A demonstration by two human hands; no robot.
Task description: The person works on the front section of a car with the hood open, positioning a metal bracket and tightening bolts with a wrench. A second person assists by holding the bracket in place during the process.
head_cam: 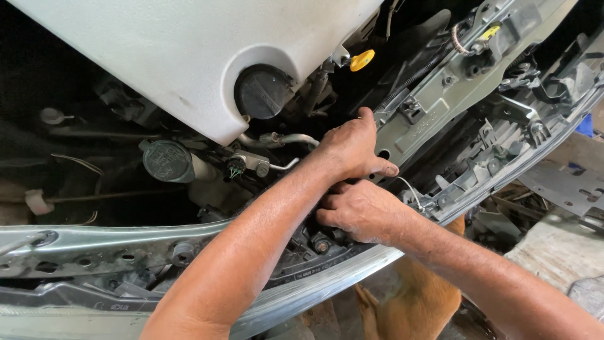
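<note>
Your right hand [362, 211] sits nearest you, fingers curled down into the gap behind the front panel, on the dark headlamp housing [314, 252]; whether they clamp anything there you cannot tell, since the tips are buried. Just beyond those fingers your left hand [352, 151] lies with the thumb out and the other fingers folded under, pressing at the edge of the grey radiator support [440, 101]; what they hold is hidden too. A thin white wire [412, 192] loops just to the side of your right knuckles. I judge it the likeliest casualty: a hard pull with either hand could snag it. Sharp bracket edges sit close by your knuckles, so a slip could scrape skin. Farther past your left fingers lie the metal pipe [296, 138], the black round cap [261, 91] and the yellow dipstick handle [362, 60].
</note>
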